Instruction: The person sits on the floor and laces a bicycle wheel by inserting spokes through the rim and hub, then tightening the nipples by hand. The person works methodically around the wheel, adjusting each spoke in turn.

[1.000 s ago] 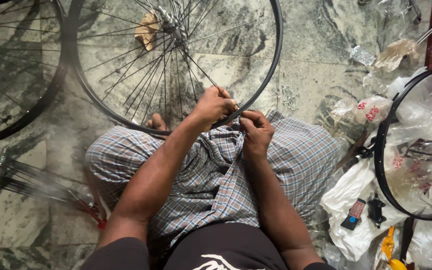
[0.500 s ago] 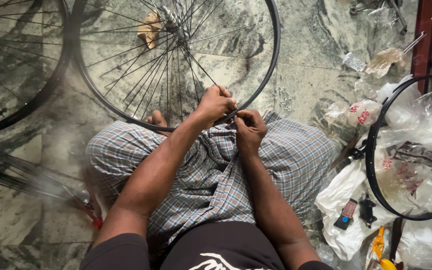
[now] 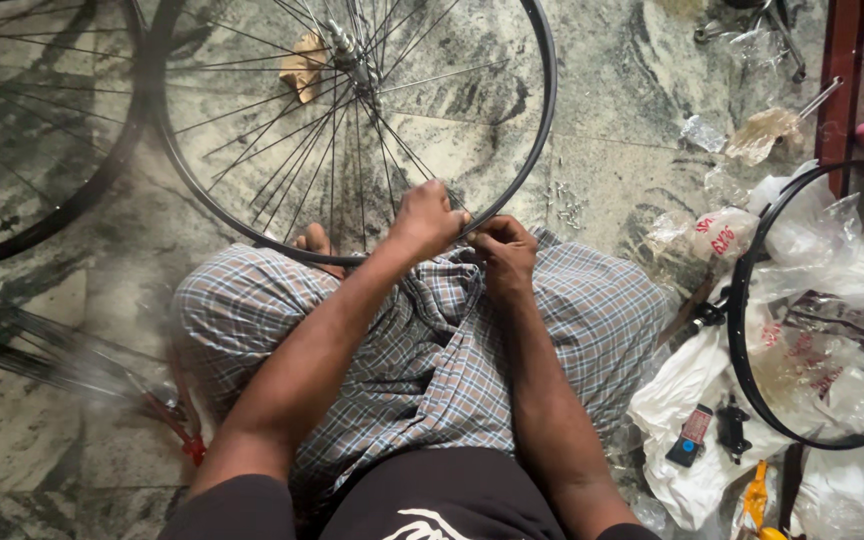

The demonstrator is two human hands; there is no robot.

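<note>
Person sits cross-legged on a marbled stone floor (image 3: 602,120), checked cloth (image 3: 432,340) over the lap. Spoked bicycle wheel (image 3: 542,110) lies flat on the floor in front, near edge of the rim resting over the knees.

Left hand (image 3: 427,218) is curled closed around the spokes (image 3: 392,140) just inside the near rim section, knuckles up. Right hand (image 3: 502,250) sits just beside it at the rim, fingers pinched narrow on something at the rim edge; too small to tell what. Hands nearly touch.

Hub (image 3: 352,50) sits at the top of view, spokes fanning toward the hands. A crumpled brown scrap (image 3: 302,65) lies on the floor under the spokes.

Second wheel (image 3: 102,170) lies at far left, partly out of frame. A bare black rim (image 3: 742,340) lies at right on top of white plastic bags (image 3: 692,390). Small pile of metal nipples or screws (image 3: 564,205) lies on the floor just right of the wheel. Yellow-handled tool (image 3: 755,500) at bottom right.
</note>
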